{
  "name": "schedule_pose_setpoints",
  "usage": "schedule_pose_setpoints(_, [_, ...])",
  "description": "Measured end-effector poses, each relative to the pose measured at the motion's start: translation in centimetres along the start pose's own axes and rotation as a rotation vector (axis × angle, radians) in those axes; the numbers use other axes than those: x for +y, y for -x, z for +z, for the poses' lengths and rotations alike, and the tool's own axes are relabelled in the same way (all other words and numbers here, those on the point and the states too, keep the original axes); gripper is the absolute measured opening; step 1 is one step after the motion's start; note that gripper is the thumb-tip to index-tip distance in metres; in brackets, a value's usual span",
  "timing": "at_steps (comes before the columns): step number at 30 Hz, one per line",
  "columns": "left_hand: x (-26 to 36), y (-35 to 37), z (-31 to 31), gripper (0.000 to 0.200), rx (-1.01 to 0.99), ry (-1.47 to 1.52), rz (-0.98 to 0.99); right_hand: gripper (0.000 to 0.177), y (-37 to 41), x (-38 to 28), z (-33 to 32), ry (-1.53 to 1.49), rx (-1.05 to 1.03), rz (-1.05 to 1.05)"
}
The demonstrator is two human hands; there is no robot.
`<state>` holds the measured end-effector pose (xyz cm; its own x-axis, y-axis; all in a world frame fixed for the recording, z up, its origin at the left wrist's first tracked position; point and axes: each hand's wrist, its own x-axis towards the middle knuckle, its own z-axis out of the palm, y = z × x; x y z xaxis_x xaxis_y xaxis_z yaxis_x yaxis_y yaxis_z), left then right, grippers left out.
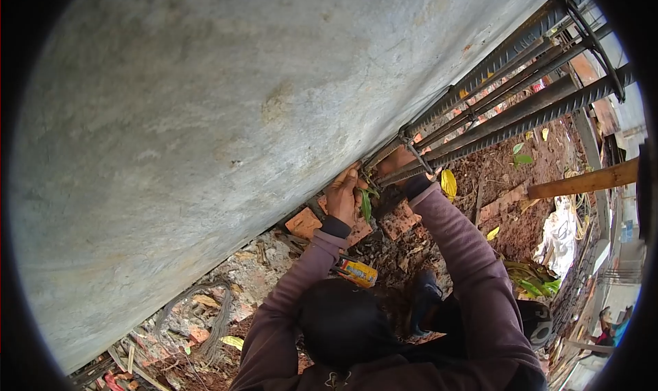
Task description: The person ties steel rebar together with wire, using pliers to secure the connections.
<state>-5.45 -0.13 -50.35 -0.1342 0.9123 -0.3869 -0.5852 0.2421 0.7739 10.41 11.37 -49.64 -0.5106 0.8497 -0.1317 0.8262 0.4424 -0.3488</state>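
rebar point(528, 120) partly hides right hand point(395, 161)
leaf point(366, 204) beside left hand point(340, 199); cannot tell what either holds

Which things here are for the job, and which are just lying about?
Probably for the job:
Steel bars
Left hand and right hand, both at the bars' lower end
Maybe the wire bundle, not in the hands

Probably just lying about:
Yellow leaf
Broken brick

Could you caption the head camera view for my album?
Left hand by a grey concrete wall, right hand partly behind ribbed dark steel bars.
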Motion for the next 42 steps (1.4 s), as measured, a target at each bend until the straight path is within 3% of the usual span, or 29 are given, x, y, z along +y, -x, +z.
schedule_pose_setpoints(3, [0.1, -0.1, 0.1, 0.036, 0.015, -0.015, -0.050, 0.031, 0.0, -0.1, 1.4, -0.163, 0.285, -0.133])
schedule_pose_setpoints(8, [0.5, 0.4, 0.5, 0.038, 0.007, 0.013, -0.036, 0.031, 0.1, 0.0, 1.3, -0.059, 0.286, -0.036])
schedule_pose_setpoints(9, [0.9, 0.7, 0.7, 0.038, -0.005, 0.018, -0.051, 0.014, 0.0, 0.1, 1.9, -0.259, 0.382, -0.028])
schedule_pose_setpoints(11, [0.5, 0.4, 0.5, 0.037, -0.023, -0.013, -0.016, 0.025, -3.5, 2.8, 1.6, 0.353, -0.150, -0.210])
schedule_pose_setpoints(12, [0.1, 0.4, 0.3, 0.037, -0.025, -0.027, 0.005, 0.043, -5.0, 4.0, 2.2, 0.505, -0.448, -0.261])
schedule_pose_setpoints(16, [-0.9, 0.2, -0.2, 0.037, -0.032, 0.006, 0.017, 0.021, -1.5, 2.7, 1.9, -0.730, -0.100, 0.112])
schedule_pose_setpoints(18, [-0.6, 0.5, 0.0, 0.037, -0.031, -0.013, 0.066, 0.018, 0.0, 0.5, 0.2, -0.806, -0.011, 0.187])
schedule_pose_setpoints(21, [-0.2, 0.6, 0.2, 0.037, -0.022, -0.071, 0.115, 0.009, 1.2, -2.7, -2.2, -0.100, 0.022, 0.128])
schedule_pose_setpoints(24, [-0.4, 0.3, 0.2, 0.037, -0.005, -0.079, 0.117, 0.009, 0.3, -1.9, -1.2, -0.219, -0.027, -0.018])
schedule_pose_setpoints(25, [-0.5, 0.1, 0.4, 0.038, -0.007, -0.069, 0.112, 0.010, 0.3, -1.4, -1.6, -0.104, -0.183, 0.050])
schedule_pose_setpoints(27, [-0.5, 0.4, 0.7, 0.038, 0.008, -0.089, 0.131, 0.011, 0.1, 0.0, 0.5, -0.091, 0.034, -0.032])
schedule_pose_setpoints(32, [-0.7, 0.4, 0.7, 0.039, 0.020, -0.194, 0.192, 0.013, -1.7, 0.1, 2.5, 0.030, 0.055, 0.109])
schedule_pose_setpoints(33, [-1.0, 0.4, 0.8, 0.038, 0.028, -0.204, 0.209, 0.015, -1.5, -0.3, 1.1, -0.158, -0.053, 0.210])
schedule_pose_setpoints(35, [-1.3, 0.5, 0.8, 0.038, 0.050, -0.227, 0.243, 0.016, -2.4, -0.7, 1.9, -0.373, -0.016, 0.320])
schedule_pose_setpoints(42, [-1.5, 1.0, 0.3, 0.036, 0.080, -0.238, 0.251, 0.014, -2.3, 0.1, 2.4, -0.423, -0.012, 0.167])
